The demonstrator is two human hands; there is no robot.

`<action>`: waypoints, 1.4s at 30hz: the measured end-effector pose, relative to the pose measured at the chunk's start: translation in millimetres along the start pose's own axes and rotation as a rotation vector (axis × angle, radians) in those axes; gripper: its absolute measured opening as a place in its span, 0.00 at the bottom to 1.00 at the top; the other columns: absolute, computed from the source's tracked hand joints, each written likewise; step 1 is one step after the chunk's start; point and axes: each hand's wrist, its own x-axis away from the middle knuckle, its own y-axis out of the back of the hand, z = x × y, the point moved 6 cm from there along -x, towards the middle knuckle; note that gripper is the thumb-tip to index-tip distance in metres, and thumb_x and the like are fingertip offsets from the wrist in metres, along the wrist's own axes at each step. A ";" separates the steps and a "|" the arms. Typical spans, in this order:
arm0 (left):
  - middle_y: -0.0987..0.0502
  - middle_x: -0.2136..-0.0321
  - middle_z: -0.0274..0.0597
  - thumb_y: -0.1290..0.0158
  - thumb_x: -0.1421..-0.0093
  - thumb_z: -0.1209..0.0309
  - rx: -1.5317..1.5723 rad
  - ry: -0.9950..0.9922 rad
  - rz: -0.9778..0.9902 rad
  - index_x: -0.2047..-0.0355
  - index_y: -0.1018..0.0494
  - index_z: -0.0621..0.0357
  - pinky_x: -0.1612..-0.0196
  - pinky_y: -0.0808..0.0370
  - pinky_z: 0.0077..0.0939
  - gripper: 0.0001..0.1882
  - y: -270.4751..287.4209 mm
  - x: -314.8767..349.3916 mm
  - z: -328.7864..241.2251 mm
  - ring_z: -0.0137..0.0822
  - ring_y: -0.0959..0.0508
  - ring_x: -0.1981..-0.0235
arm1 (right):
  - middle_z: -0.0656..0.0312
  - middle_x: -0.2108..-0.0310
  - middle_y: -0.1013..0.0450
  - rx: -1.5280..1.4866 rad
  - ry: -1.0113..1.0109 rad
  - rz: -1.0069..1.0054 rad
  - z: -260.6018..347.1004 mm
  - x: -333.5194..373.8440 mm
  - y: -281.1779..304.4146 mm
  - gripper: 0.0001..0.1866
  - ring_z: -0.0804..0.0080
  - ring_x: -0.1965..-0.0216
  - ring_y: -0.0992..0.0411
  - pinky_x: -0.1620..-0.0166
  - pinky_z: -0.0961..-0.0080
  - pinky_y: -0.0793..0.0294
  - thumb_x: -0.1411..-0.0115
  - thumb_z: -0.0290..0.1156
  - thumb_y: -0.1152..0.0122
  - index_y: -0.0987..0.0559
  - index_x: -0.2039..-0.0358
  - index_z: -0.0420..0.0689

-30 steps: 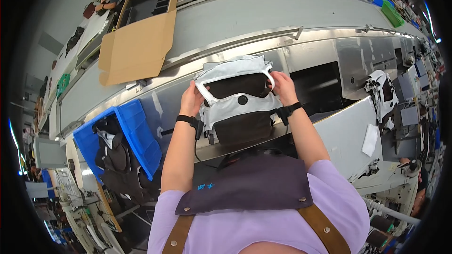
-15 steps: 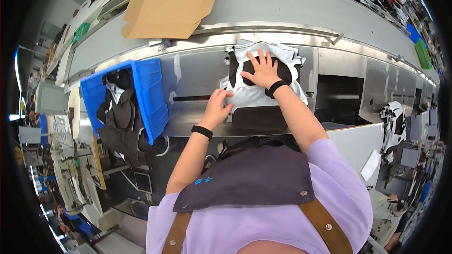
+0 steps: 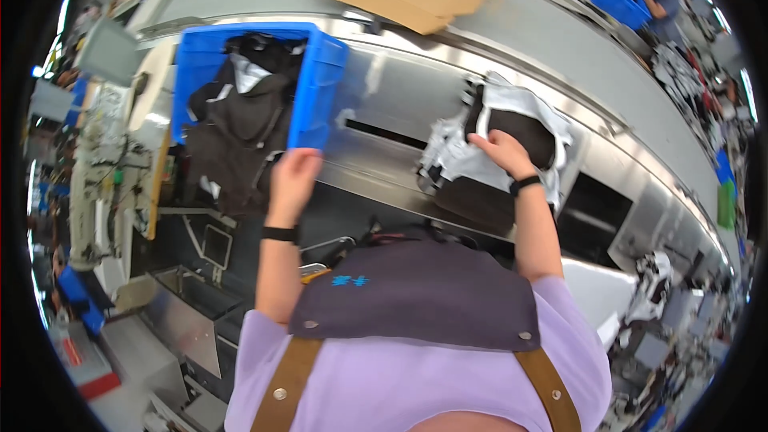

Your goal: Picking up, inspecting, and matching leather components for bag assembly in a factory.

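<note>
Head view: right hand [image 3: 506,154] is over the laid-out white-and-black workpiece [image 3: 510,98]; left hand [image 3: 294,180], apart, is near the blue bin [image 3: 322,80], whose dark pieces [image 3: 240,130] appear unprocessed; both grips indeterminate.

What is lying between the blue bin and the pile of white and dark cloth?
In the head view, metal worktop with a dark slot lies between the blue bin and the cloth pile.

Single view: head-worn fisheye, left of pair. Faces steeply down over apron [image 3: 420,292] to hands [image 3: 508,154] and counter [image 3: 400,88], near; wide field, edges bowed.
</note>
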 end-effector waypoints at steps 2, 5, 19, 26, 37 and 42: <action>0.23 0.68 0.34 0.46 0.38 0.72 0.138 0.031 -0.128 0.60 0.25 0.63 0.60 0.28 0.19 0.08 40.2 -9.2 30.7 0.24 0.25 0.66 | 0.48 0.67 0.22 0.032 -0.021 0.121 15.8 -2.9 -4.6 0.41 0.55 0.63 0.23 0.59 0.63 0.27 0.50 0.70 0.44 0.19 0.67 0.35; 0.22 0.63 0.35 0.47 0.35 0.72 0.239 0.080 -0.082 0.57 0.26 0.62 0.60 0.28 0.18 0.09 53.2 -14.9 38.0 0.23 0.24 0.65 | 0.65 0.74 0.25 -0.374 0.003 0.286 1.7 -20.7 -16.4 0.24 0.80 0.71 0.32 0.67 0.79 0.32 0.46 0.50 0.33 0.19 0.69 0.37; 0.22 0.65 0.41 0.42 0.41 0.70 -0.101 -0.037 -0.631 0.59 0.27 0.62 0.58 0.26 0.24 0.12 164.6 -13.2 77.4 0.31 0.23 0.65 | 0.67 0.53 0.29 -0.944 0.173 0.345 -13.0 -6.9 -49.1 0.33 0.80 0.56 0.31 0.49 0.80 0.33 0.47 0.17 0.47 0.34 0.37 0.42; 0.23 0.62 0.52 0.40 0.47 0.46 -0.443 0.327 -0.475 0.63 0.26 0.63 0.54 0.28 0.40 0.30 180.6 -57.2 80.8 0.50 0.23 0.57 | 0.63 0.56 0.27 -0.791 0.149 -0.049 -25.1 1.7 -45.7 0.28 0.80 0.56 0.31 0.52 0.80 0.32 0.41 0.28 0.37 0.33 0.42 0.36; 0.30 0.49 0.62 0.39 0.51 0.45 -0.340 0.492 -0.616 0.48 0.33 0.64 0.46 0.30 0.43 0.40 235.8 -14.2 170.0 0.56 0.28 0.47 | 0.52 0.51 0.28 -0.650 0.160 -0.541 -39.3 30.2 -25.3 0.24 0.68 0.51 0.30 0.47 0.73 0.31 0.39 0.27 0.41 0.32 0.42 0.39; 0.32 0.47 0.55 0.35 0.56 0.56 -0.747 0.280 -0.773 0.48 0.33 0.55 0.46 0.32 0.49 0.36 215.1 -26.1 101.1 0.56 0.32 0.46 | 0.56 0.50 0.29 -0.528 0.260 -0.581 -18.6 22.8 -11.9 0.21 0.70 0.52 0.29 0.50 0.75 0.30 0.36 0.26 0.45 0.32 0.43 0.39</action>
